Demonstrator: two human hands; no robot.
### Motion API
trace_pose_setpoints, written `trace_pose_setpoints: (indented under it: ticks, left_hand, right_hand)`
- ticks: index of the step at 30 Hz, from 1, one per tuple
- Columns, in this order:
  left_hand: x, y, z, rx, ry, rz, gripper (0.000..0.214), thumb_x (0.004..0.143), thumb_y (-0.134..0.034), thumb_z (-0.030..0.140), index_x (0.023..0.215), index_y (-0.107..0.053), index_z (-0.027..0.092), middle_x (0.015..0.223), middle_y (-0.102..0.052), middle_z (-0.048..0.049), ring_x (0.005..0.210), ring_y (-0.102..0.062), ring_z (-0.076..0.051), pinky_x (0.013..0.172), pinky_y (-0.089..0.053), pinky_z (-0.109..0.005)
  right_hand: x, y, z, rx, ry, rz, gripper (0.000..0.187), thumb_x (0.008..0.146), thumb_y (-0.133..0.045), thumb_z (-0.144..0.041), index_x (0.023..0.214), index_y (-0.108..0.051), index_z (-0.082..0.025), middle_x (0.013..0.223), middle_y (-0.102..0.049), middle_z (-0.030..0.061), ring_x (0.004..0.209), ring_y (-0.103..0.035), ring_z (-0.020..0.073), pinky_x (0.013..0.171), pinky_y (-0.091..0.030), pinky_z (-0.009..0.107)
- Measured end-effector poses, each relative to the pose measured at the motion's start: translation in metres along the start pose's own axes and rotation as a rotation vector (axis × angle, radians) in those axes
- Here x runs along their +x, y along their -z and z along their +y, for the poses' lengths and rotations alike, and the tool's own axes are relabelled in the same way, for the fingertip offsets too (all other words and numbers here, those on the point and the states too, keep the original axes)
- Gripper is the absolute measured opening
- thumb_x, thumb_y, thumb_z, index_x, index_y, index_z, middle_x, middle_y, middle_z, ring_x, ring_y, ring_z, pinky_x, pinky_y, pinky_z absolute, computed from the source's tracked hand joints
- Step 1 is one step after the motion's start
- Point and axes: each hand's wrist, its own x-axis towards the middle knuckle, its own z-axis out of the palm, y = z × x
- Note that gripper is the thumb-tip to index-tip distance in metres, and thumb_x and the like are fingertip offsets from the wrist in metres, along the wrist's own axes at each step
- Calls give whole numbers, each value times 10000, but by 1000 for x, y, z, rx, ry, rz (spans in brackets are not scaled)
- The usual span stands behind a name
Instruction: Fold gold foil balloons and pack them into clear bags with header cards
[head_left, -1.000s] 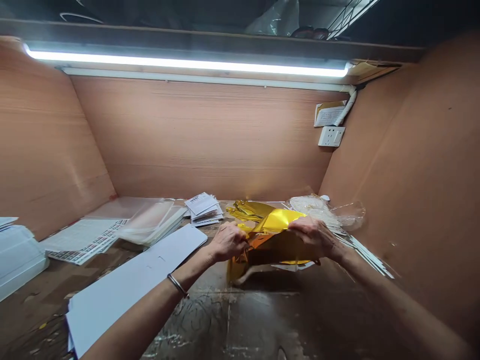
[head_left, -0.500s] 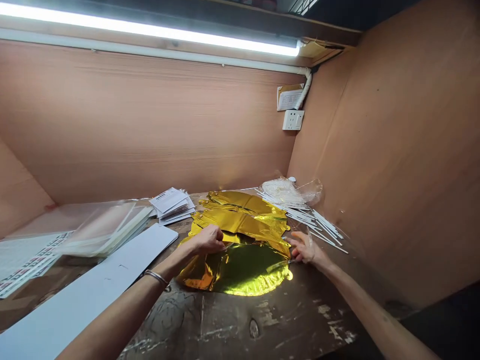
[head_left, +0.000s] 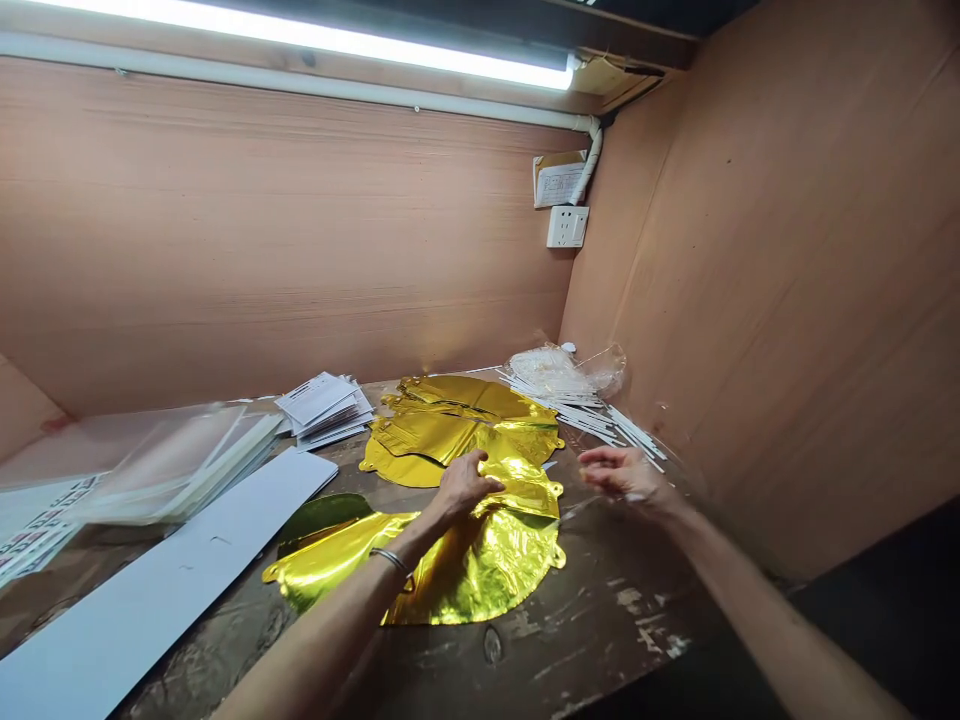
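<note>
Two layers of gold foil balloons lie on the worn wooden table. The nearer gold foil balloon [head_left: 480, 565] is spread flat, with a lobe reaching left, and a further gold foil pile [head_left: 450, 425] lies just behind it. My left hand [head_left: 463, 487] rests palm down on the nearer foil, fingers gathered on a fold of it. My right hand [head_left: 622, 473] hovers to the right of the foil, fingers loosely apart, holding nothing. It is nearest to the loose white sticks [head_left: 592, 408].
A long white board [head_left: 165, 585] lies left of the foil on the dark, scarred table [head_left: 592, 620]. Behind it are clear plastic sleeves [head_left: 180, 465] and a stack of white cards [head_left: 322, 408]. A clear plastic bag [head_left: 559, 370] sits at the back corner, below a wall socket [head_left: 567, 226].
My left hand has drawn the nearer foil leftward, spreading a lobe over the table. My right hand has let go of the foil edge and lifted away. My head has turned slightly.
</note>
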Motion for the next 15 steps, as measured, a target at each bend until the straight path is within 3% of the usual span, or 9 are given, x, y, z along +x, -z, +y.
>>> trace_pose_setpoints:
  ticks: [2, 4, 6, 7, 9, 12, 15]
  left_hand:
    - [-6, 5, -6, 42, -194, -5, 548, 632, -615, 444, 1094, -502, 172, 941, -584, -84, 919, -508, -234, 748, -382, -322]
    - [-13, 9, -9, 126, -432, 25, 511, 641, -610, 451, 1076, -517, 199, 1101, -511, -95, 1053, -411, -260, 846, -327, -371]
    - [-20, 7, -8, 198, -580, 26, 388, 689, -574, 416, 1020, -538, 216, 1151, -470, -84, 1108, -341, -267, 879, -285, -395]
    - [-22, 5, -7, 216, -606, 12, 298, 728, -535, 387, 971, -551, 215, 1101, -496, -76, 1082, -358, -254, 867, -290, -388]
    - [-24, -1, -4, 228, -603, 1, 173, 790, -452, 320, 859, -558, 202, 948, -544, -59, 975, -417, -215, 821, -312, -354]
    - [-24, -6, -2, 226, -566, 45, 134, 782, -452, 261, 858, -533, 187, 929, -537, -61, 926, -420, -199, 800, -314, -333]
    - [-23, -5, -4, 255, -523, 54, 189, 736, -514, 260, 909, -512, 186, 970, -517, -62, 957, -394, -210, 808, -303, -338]
  right_hand:
    - [-2, 44, -4, -234, 54, 70, 386, 654, -564, -463, 838, -608, -127, 601, -611, 60, 452, -516, 130, 413, -382, 253]
    - [-7, 80, -5, -628, 157, 229, 318, 708, -521, -438, 791, -626, -150, 584, -600, 71, 512, -533, 162, 481, -387, 291]
    - [-14, 94, -5, -821, 214, 308, 209, 707, -550, -350, 740, -633, -160, 617, -596, 110, 628, -549, 212, 570, -378, 337]
    - [-17, 90, -5, -879, 242, 315, 162, 703, -559, -307, 728, -631, -164, 654, -597, 124, 684, -547, 230, 612, -370, 353]
    - [-22, 61, -7, -955, 329, 246, 128, 721, -539, -258, 770, -620, -173, 765, -598, 125, 767, -538, 233, 676, -362, 353]
    - [-23, -12, -13, -1018, 541, -7, 189, 798, -455, -276, 932, -563, -197, 862, -586, 66, 789, -538, 173, 683, -383, 275]
    - [-17, -79, -15, -1125, 652, -46, 132, 791, -470, -277, 836, -544, -177, 786, -574, 46, 695, -537, 143, 585, -368, 224]
